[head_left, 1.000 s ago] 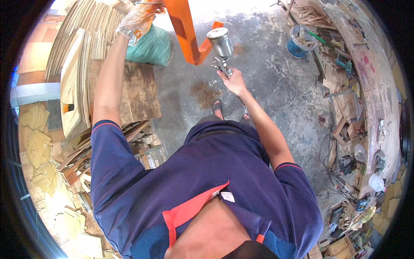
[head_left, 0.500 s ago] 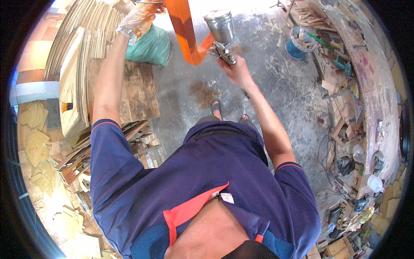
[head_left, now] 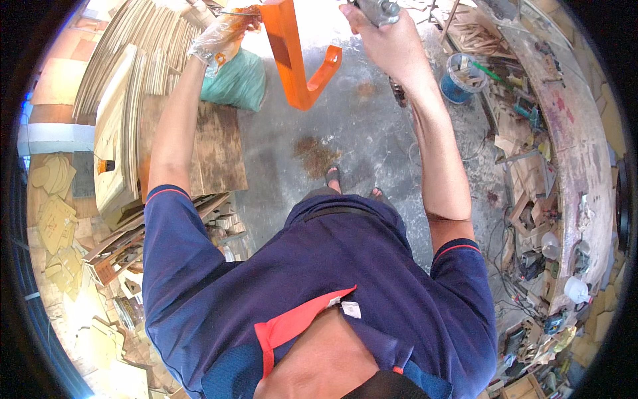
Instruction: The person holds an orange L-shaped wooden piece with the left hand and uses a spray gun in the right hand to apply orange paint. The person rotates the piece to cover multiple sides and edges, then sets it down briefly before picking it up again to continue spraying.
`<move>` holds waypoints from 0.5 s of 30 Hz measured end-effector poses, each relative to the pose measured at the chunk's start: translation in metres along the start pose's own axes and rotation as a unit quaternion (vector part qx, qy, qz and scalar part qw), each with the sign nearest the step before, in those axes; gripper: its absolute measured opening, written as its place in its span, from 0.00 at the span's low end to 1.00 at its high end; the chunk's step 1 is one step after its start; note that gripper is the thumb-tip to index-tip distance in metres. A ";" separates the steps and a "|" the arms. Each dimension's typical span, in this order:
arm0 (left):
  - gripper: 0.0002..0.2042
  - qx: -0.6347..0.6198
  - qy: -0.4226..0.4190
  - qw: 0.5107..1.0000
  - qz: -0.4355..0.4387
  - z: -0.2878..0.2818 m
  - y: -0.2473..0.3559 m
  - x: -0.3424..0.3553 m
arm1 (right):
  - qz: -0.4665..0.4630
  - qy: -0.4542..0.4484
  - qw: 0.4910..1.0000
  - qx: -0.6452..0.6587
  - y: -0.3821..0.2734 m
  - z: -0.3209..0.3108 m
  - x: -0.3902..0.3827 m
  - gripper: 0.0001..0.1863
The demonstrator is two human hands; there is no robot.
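Head view: over the worn grey concrete floor [head_left: 279, 169] I have a long, flat, bright-orange J-shaped strip [head_left: 286, 60] raised in the air, its top cut off by the frame and its lower end bending up into a short curved foot. I read the step in hand as spraying or checking its orange coat; the next move, I judge, calls for a steady left hold and the nozzle kept off the surface. The bare right hand [head_left: 397, 50] is wrapped around a silvery metal spray gun [head_left: 379, 10], apart from the strip; I can't tell if the trigger is pressed. The left hand [head_left: 226, 38], in an orange-smeared clear plastic glove, seems closed around a thin grey metal rod [head_left: 234, 13] beside the strip. The broad face looks evenly orange, the narrow side darker, perhaps shadow.
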State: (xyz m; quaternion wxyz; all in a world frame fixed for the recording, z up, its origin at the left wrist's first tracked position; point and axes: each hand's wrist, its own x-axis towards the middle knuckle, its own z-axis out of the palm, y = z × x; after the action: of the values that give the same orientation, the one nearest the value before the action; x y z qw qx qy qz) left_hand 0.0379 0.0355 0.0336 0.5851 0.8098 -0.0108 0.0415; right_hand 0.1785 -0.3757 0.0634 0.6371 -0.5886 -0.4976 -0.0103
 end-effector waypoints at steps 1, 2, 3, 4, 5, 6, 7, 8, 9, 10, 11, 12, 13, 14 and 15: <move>0.20 -0.021 -0.002 1.000 0.001 0.002 0.003 0.000 | 0.032 0.008 0.999 0.024 -0.008 -0.002 0.006 0.11; 0.20 -0.041 -0.005 0.999 0.001 0.005 0.006 0.000 | 0.064 0.016 0.997 0.048 -0.016 -0.005 0.009 0.09; 0.20 -0.076 -0.014 0.997 0.003 0.007 0.009 -0.001 | 0.096 0.024 0.992 0.073 -0.022 -0.009 0.010 0.08; 0.20 -0.021 -0.014 1.000 0.009 0.009 0.013 -0.001 | 0.108 0.019 0.992 0.068 -0.026 -0.010 0.012 0.08; 0.20 0.020 -0.022 0.999 0.016 0.010 0.016 -0.002 | 0.070 0.029 0.995 0.069 -0.029 -0.010 0.010 0.09; 0.20 0.064 -0.036 0.997 0.032 0.012 0.019 -0.002 | 0.032 0.040 0.996 0.070 -0.029 -0.009 0.006 0.10; 0.20 0.054 -0.023 0.998 0.016 0.013 0.021 -0.002 | -0.007 0.051 0.996 0.071 -0.027 -0.009 0.004 0.11; 0.20 0.048 -0.015 0.999 0.010 0.015 0.022 -0.002 | 0.008 0.033 0.999 0.039 -0.022 -0.007 0.001 0.11; 0.20 0.041 -0.008 0.999 0.003 0.016 0.023 -0.002 | 0.023 0.015 1.000 0.006 -0.016 -0.003 -0.004 0.11; 0.19 0.023 -0.008 1.000 0.000 0.017 0.023 -0.002 | 0.079 -0.006 0.996 -0.041 -0.008 0.000 -0.010 0.13; 0.18 0.004 -0.009 1.000 -0.003 0.018 0.022 -0.001 | 0.044 -0.002 0.999 -0.014 -0.001 0.003 -0.016 0.12; 0.17 -0.014 -0.009 1.000 -0.006 0.018 0.021 0.001 | 0.049 -0.001 0.999 -0.002 0.006 0.004 -0.022 0.12; 0.17 -0.007 -0.006 1.000 0.002 0.019 0.020 0.002 | 0.054 -0.001 0.998 0.011 0.013 0.007 -0.029 0.13; 0.18 0.000 -0.002 1.000 0.011 0.019 0.018 0.003 | 0.058 0.014 0.997 0.042 0.018 0.014 -0.033 0.13; 0.18 0.006 0.001 1.000 0.019 0.019 0.017 0.004 | 0.071 0.014 0.996 0.049 0.023 0.017 -0.040 0.13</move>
State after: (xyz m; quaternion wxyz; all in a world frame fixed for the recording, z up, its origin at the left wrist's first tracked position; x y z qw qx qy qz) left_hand 0.0418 0.0123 0.0438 0.5790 0.8132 -0.0250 0.0536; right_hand 0.1609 -0.3786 0.0172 0.6713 -0.5905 -0.4451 0.0512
